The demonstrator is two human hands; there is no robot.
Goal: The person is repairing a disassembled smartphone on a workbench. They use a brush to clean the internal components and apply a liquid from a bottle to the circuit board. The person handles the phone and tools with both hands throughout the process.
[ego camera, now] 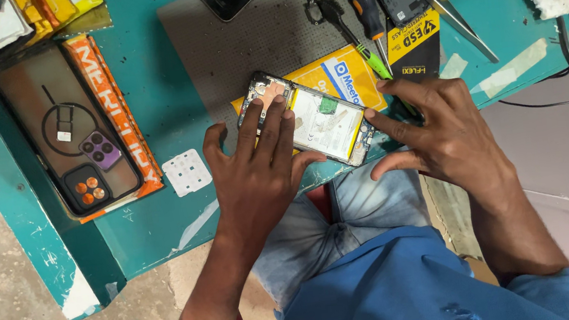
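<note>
An opened phone (311,120) (back cover off, white battery and boards showing inside its frame) is lying at the near edge of the teal table (161,218), partly over a yellow packet (342,73). The left hand (257,174) is pressing down on it, fingers spread flat, gripping nothing. The right hand (440,130) is resting loosely open, fingertips touching the phone's right end. Both forearms are reaching in from below. A green-handled screwdriver (367,52) is lying just behind.
</note>
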